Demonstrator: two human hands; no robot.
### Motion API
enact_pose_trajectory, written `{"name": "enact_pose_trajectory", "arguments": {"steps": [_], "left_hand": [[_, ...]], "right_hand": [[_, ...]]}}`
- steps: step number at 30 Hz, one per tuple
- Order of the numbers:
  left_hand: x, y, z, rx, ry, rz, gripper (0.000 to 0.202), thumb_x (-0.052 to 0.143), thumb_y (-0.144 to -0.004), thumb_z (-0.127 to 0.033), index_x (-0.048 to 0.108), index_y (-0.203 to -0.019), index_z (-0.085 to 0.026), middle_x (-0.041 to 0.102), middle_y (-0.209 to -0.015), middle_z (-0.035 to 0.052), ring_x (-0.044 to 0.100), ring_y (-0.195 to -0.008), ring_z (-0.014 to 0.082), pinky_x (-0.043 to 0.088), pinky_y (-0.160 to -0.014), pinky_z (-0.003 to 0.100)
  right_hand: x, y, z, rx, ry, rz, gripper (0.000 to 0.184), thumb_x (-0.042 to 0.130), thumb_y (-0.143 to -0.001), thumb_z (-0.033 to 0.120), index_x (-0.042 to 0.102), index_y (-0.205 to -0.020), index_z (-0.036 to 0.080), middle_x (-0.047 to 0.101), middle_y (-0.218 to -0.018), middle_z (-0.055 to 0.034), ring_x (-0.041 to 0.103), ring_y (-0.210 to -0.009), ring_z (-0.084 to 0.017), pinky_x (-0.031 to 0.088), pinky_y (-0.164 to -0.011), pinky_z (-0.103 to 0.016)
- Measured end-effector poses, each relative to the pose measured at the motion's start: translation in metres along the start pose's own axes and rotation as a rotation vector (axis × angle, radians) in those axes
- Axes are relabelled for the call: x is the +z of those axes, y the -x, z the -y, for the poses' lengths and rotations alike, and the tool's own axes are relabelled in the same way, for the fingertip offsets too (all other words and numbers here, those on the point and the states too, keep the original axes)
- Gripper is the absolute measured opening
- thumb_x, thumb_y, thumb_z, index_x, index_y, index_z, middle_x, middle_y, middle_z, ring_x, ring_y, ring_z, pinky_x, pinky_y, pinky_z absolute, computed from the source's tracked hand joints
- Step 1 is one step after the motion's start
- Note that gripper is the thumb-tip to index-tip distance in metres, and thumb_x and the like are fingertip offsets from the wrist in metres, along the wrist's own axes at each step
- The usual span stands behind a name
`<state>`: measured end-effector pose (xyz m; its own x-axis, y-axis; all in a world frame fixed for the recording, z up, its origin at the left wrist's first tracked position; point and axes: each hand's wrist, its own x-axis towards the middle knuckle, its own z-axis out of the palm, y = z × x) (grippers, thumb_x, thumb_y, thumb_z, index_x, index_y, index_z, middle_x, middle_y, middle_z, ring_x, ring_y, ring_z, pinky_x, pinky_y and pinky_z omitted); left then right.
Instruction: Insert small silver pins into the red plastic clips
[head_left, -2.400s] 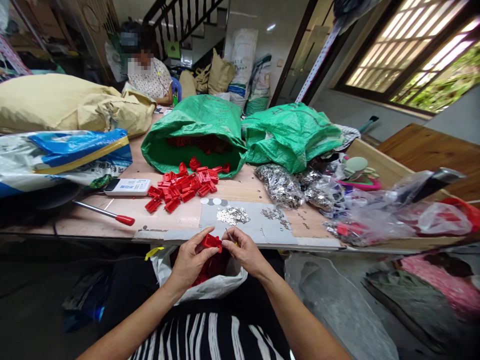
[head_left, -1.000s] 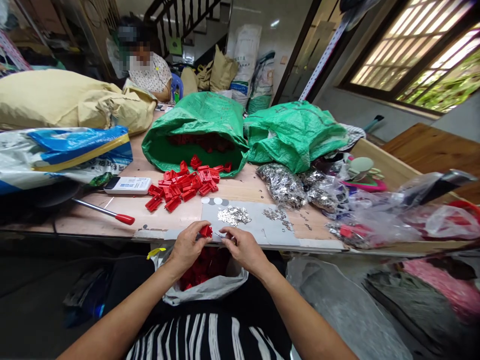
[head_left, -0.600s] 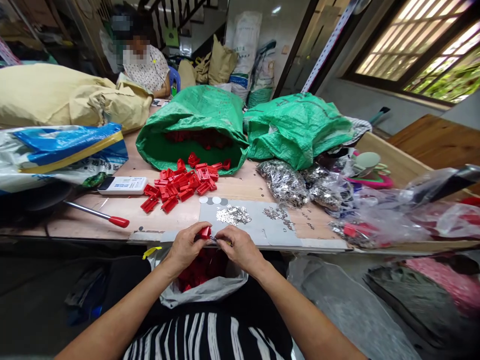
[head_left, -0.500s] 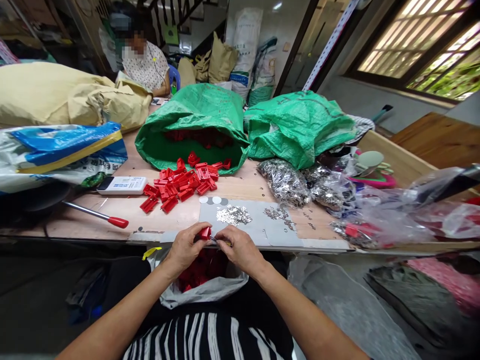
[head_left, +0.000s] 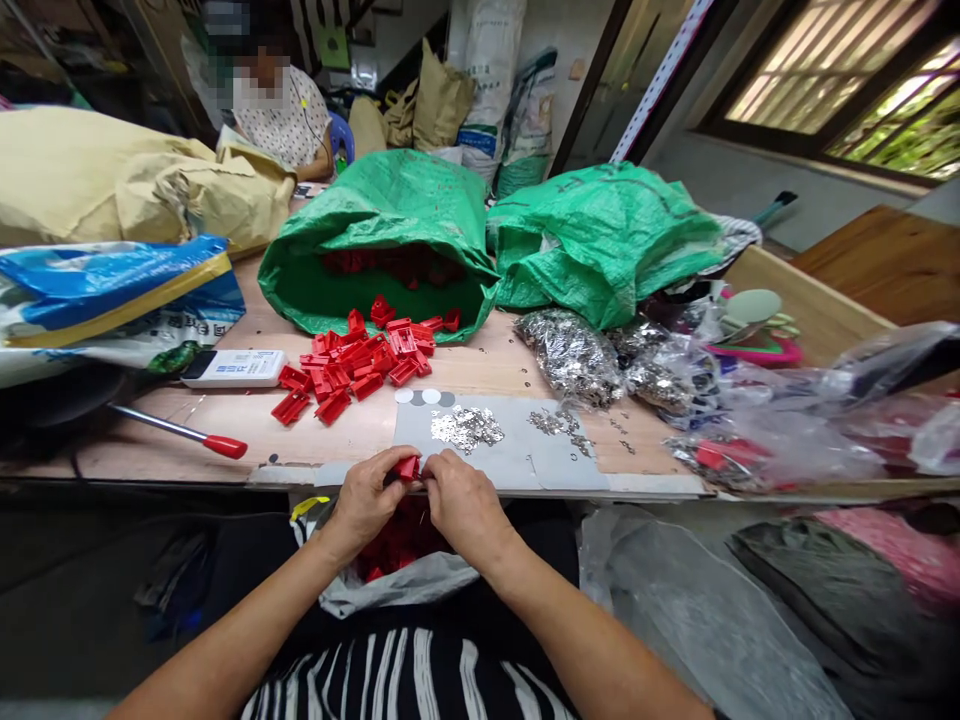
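My left hand (head_left: 375,495) is closed on a small red plastic part (head_left: 408,467), held between thumb and fingers just over the table's front edge. My right hand (head_left: 461,505) is pinched against the right side of that part; what its fingertips hold is hidden. Below both hands, an open whitish bag (head_left: 390,592) with more red parts (head_left: 401,545) lies in my lap. Beyond my hands, a pile of flat silvery pieces (head_left: 466,428) and a smaller cluster of metal bits (head_left: 555,423) rest on a grey sheet (head_left: 510,465).
Red parts (head_left: 352,362) spill from a green sack (head_left: 397,200) at the table's middle. A second green sack (head_left: 600,240) and bags of metal pieces (head_left: 568,355) stand right. A white box-like object (head_left: 234,369) and a red-tipped handle (head_left: 225,446) lie left. Another person (head_left: 281,120) sits behind.
My right hand has moved left, closer to the red part, and its fingers have turned. The thin dark metal piece seen between the hands earlier is now hidden. The view has shifted slightly.
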<state>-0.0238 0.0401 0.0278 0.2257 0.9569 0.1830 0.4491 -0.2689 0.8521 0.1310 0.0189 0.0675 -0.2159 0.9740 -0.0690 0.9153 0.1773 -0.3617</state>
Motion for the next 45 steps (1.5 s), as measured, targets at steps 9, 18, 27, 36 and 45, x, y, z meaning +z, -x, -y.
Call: {"name": "enact_pose_trajectory", "arguments": {"steps": [9,18,27,36,45], "left_hand": [[0.0,0.014,-0.011,-0.007,0.083,-0.053,0.026,0.065,-0.072,-0.021,0.062,-0.098,-0.023,0.069,-0.091,0.0006,0.064,-0.085,0.0185,0.048,-0.08,0.031],[-0.01,0.028,-0.043,-0.404,1.049,-0.013,0.016,0.066,-0.078,-0.027,0.055,-0.087,-0.02,0.068,-0.082,-0.0002,0.066,-0.081,0.0136,0.049,-0.083,0.029],[-0.009,0.036,-0.046,-0.653,1.521,0.06,0.012,0.054,-0.088,-0.02,0.063,-0.083,-0.013,0.073,-0.085,0.0078,0.069,-0.083,0.0164,0.052,-0.09,0.033],[-0.003,0.038,-0.052,-0.702,1.57,0.022,0.019,0.046,-0.091,-0.014,0.063,-0.087,-0.009,0.072,-0.087,0.0108,0.07,-0.083,0.0182,0.055,-0.086,0.036],[0.003,0.047,-0.04,-0.771,1.567,0.088,0.008,0.056,-0.087,-0.019,0.061,-0.087,-0.012,0.072,-0.09,0.0104,0.07,-0.085,0.021,0.048,-0.096,0.044]], "right_hand": [[-0.005,0.011,-0.02,-0.16,-0.298,-0.069,0.018,0.044,-0.091,0.02,0.057,-0.104,0.022,0.057,-0.097,-0.0054,0.055,-0.089,-0.017,0.041,-0.078,-0.028],[-0.013,0.031,-0.022,-0.231,-0.716,0.079,0.037,0.04,-0.093,0.022,0.04,-0.13,0.024,0.054,-0.061,0.0067,0.05,-0.058,-0.011,0.039,-0.066,-0.024],[-0.02,0.034,-0.009,-0.27,-0.683,0.082,0.03,0.043,-0.094,0.031,0.051,-0.122,0.025,0.053,-0.062,0.0052,0.049,-0.058,-0.011,0.036,-0.06,-0.021],[-0.019,0.036,-0.011,-0.291,-0.575,0.004,0.024,0.043,-0.094,0.032,0.055,-0.113,0.023,0.065,-0.08,0.0003,0.058,-0.071,-0.013,0.04,-0.068,-0.022],[-0.005,0.036,-0.014,-0.285,-0.458,-0.065,0.031,0.034,-0.097,0.036,0.062,-0.1,0.022,0.067,-0.082,-0.0021,0.061,-0.074,-0.014,0.041,-0.069,-0.022]]}}
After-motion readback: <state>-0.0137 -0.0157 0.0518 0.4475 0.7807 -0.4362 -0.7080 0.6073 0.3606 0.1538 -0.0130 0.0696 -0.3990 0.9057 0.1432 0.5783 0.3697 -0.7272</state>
